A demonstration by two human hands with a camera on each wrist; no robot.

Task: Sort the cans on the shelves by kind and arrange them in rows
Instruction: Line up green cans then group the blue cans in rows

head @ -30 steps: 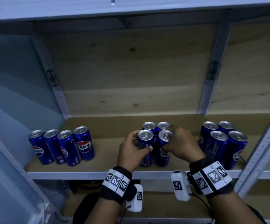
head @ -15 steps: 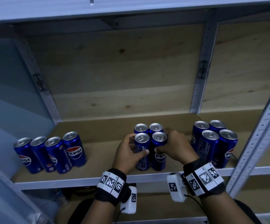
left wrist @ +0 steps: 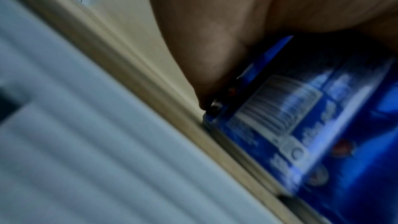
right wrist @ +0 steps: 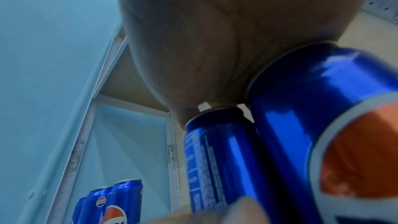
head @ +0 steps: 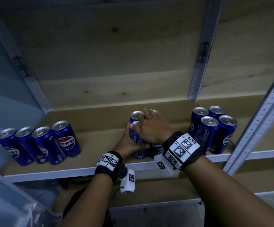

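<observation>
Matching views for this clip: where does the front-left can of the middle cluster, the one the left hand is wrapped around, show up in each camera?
Head: front-left can at centre, held in the left hand, right hand over its top.
Left wrist: lower right, barcode side.
Right wrist: centre, slim can with small print.
Shared landmark: shelf board.

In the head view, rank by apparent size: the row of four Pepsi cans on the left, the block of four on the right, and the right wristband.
1. Row of four Pepsi cans: widest spread.
2. Block of four Pepsi cans: more compact, so smaller.
3. Right wristband: smallest, though nearness to the camera enlarges it.
</observation>
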